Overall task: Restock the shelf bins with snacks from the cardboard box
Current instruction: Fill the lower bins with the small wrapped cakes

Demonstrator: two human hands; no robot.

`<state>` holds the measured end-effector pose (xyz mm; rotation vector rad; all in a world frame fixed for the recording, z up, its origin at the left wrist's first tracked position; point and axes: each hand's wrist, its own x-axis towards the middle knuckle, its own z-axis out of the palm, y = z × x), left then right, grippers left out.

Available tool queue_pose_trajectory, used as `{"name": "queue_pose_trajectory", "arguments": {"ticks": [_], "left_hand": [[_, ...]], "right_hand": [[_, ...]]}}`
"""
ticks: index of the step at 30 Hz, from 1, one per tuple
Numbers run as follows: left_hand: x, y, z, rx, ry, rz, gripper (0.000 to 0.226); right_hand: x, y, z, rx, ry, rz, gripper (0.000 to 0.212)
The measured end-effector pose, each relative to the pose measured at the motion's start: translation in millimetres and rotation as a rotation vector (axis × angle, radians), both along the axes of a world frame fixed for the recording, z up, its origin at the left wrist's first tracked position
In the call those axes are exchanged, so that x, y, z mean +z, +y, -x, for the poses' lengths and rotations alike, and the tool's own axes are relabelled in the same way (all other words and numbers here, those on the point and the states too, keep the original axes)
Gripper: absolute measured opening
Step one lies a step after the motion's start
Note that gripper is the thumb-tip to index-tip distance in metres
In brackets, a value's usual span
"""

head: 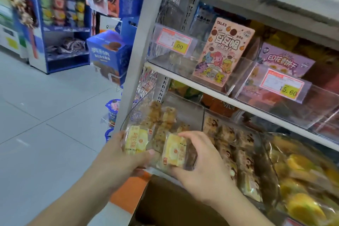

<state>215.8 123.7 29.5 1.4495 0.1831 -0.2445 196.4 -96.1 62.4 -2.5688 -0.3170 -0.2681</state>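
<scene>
hands (165, 156) gripping snack packets (156, 145), over bin (192, 115)

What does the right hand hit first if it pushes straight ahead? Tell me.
Probably the brown wrapped snacks heaped in the clear bin; the right hand, gripping a yellow snack pack, points into it. Depth is uncertain.

bin (185, 113) open above, upper shelf (211, 86) overhead, post (135, 57) left

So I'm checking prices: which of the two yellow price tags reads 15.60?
The right-hand price tag, on the clear bin front below the purple biscuit box. The other tag, further left beside the pink cartoon box, reads 1.00.
</scene>
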Motion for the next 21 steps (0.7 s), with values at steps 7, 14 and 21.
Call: {"name": "queue_pose_trajectory", "arguments": {"ticks": [7,14,21], "left_hand": [[-21.4,20.9,-22.6,0.062,0.045,-0.025,0.057],[-26.5,22.8,-32.9,0.085,0.083,-0.078,0.058],[-27.2,24.2,-32.3,0.083,0.097,-0.102,0.061]], "right_hand": [[-14.7,12.3,-76.3,-0.093,0.075,0.072,0.074],[-31.4,23.8,-127.5,-0.126,0.165,0.14,0.079],[-44.8,24.3,-161.6,-0.038,0.402,0.101,0.076]]}}
